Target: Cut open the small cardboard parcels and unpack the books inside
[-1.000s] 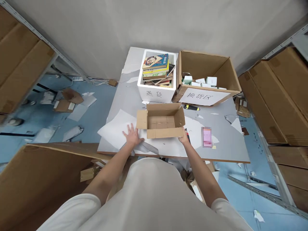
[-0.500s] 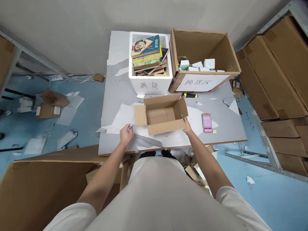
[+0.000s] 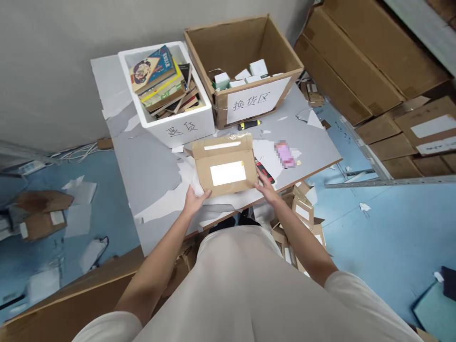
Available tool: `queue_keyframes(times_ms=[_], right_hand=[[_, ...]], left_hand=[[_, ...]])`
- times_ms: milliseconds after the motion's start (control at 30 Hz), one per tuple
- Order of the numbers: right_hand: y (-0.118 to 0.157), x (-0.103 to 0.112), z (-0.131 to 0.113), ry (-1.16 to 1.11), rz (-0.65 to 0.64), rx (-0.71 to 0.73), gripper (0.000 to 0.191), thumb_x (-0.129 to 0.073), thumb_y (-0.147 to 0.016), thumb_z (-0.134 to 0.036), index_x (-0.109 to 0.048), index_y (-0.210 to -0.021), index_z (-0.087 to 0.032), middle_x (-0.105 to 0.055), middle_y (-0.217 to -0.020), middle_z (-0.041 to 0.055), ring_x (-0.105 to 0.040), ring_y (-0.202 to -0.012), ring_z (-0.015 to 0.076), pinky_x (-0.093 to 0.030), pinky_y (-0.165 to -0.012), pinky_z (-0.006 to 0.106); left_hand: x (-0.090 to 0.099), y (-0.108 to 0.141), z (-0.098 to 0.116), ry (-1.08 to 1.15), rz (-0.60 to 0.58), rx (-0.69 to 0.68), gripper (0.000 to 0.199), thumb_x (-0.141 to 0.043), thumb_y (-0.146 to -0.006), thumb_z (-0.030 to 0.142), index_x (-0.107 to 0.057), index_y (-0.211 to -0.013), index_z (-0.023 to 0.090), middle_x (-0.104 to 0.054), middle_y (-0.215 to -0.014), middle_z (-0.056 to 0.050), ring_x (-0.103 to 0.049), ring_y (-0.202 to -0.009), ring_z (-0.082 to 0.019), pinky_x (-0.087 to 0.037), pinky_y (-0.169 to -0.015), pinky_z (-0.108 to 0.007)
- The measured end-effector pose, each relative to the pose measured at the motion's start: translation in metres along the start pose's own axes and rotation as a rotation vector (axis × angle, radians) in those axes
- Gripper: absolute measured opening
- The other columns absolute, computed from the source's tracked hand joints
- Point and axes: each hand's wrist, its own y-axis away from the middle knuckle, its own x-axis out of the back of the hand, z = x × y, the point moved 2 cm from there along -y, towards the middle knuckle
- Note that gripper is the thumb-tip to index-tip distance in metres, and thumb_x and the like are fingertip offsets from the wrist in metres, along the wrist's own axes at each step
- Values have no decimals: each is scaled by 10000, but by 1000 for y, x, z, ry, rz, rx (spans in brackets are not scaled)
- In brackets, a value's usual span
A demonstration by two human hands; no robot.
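Observation:
Between my hands is a small cardboard box [image 3: 204, 176], tilted so that a side with a white label [image 3: 228, 173] faces me. Its flap with clear tape stands along the far edge, and its inside is hidden. My left hand [image 3: 195, 201] grips the near left corner, with some white paper [image 3: 194, 183] at the fingers. On the near right corner my right hand [image 3: 267, 188] is closed, thumb in front and fingers behind. A red and black utility knife [image 3: 265, 171] lies on the table just beyond my right hand.
Behind stand a white foam box [image 3: 156, 126] of books [image 3: 153, 71] and a large carton [image 3: 221, 107] holding small white boxes [image 3: 258, 68]. A yellow and black cutter [image 3: 249, 124] and a blurred pink item [image 3: 285, 154] lie on the table [image 3: 124, 156]. Cartons [image 3: 342, 61] fill the right shelf.
The small box has been tipped from open side up to labelled side toward me. My left hand has moved onto its corner. The red knife has come into view. My view has turned right.

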Motion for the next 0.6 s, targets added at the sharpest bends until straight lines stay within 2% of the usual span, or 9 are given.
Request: queue_keyframes(times_ms=[67, 167, 267, 367, 433, 500, 533, 600], right_hand=[[19, -5, 17, -46, -42, -63, 905, -712, -684, -511, -306, -1470, -321, -328, -1531, 62, -395, -1337, 264, -380, -1061, 449], [33, -12, 35, -118, -9, -30, 1043, -775, -617, -483, -232, -1496, -337, -311, -1537, 57, -390, -1334, 278, -410, -1040, 468], [47, -5, 37, -175, 73, 68, 1062, -787, -614, -465, -215, -1500, -337, -309, -1530, 63, -374, -1336, 283, -502, -949, 430], [74, 23, 31, -180, 229, 175, 991, -779, -646, -452, -271, -1484, -306, -318, -1515, 86, -371, -1340, 286, -533, -908, 391], [104, 50, 31, -184, 376, 223, 934, -780, -657, -447, -322, -1454, -283, -348, -1493, 106, -395, -1326, 288, -530, -912, 392], [143, 78, 37, -190, 576, 248, 871, -772, -672, -450, -359, -1415, -263, -402, -1448, 128, -431, -1300, 286, -518, -928, 406], [165, 91, 43, -184, 690, 250, 836, -758, -687, -457, -369, -1398, -254, -427, -1423, 136, -446, -1288, 284, -511, -937, 415], [214, 115, 58, -145, 930, 234, 784, -713, -726, -476, -364, -1390, -244, -441, -1401, 146, -453, -1281, 284, -493, -960, 434]], left_hand=[[-15, 7, -4, 15, -42, 24, 643, -759, -674, 379, -488, -1216, 163, -624, -1222, -142, -617, -1104, -254, -483, -984, -437], [-28, 13, -2, -53, -59, 25, 679, -783, -651, 369, -475, -1219, 158, -627, -1215, -144, -621, -1100, -252, -489, -989, -437], [-34, 19, 21, -217, -12, -68, 734, -833, -572, 357, -497, -1188, 142, -642, -1175, -138, -621, -1095, -270, -492, -984, -452], [-57, 26, 58, -309, 6, -223, 736, -848, -544, 362, -527, -1165, 133, -649, -1144, -132, -621, -1089, -281, -505, -974, -449], [-90, 33, 81, -311, -31, -340, 758, -851, -545, 358, -520, -1188, 131, -635, -1173, -134, -604, -1122, -278, -500, -988, -429], [-136, 42, 96, -293, -112, -401, 798, -860, -534, 349, -502, -1212, 129, -618, -1205, -139, -588, -1149, -275, -492, -1000, -415], [-163, 48, 98, -275, -185, -397, 801, -862, -533, 348, -498, -1212, 127, -618, -1203, -141, -593, -1143, -273, -495, -995, -415], [-221, 64, 95, -220, -414, -331, 760, -850, -559, 362, -506, -1195, 126, -634, -1170, -140, -623, -1090, -264, -516, -960, -417]])
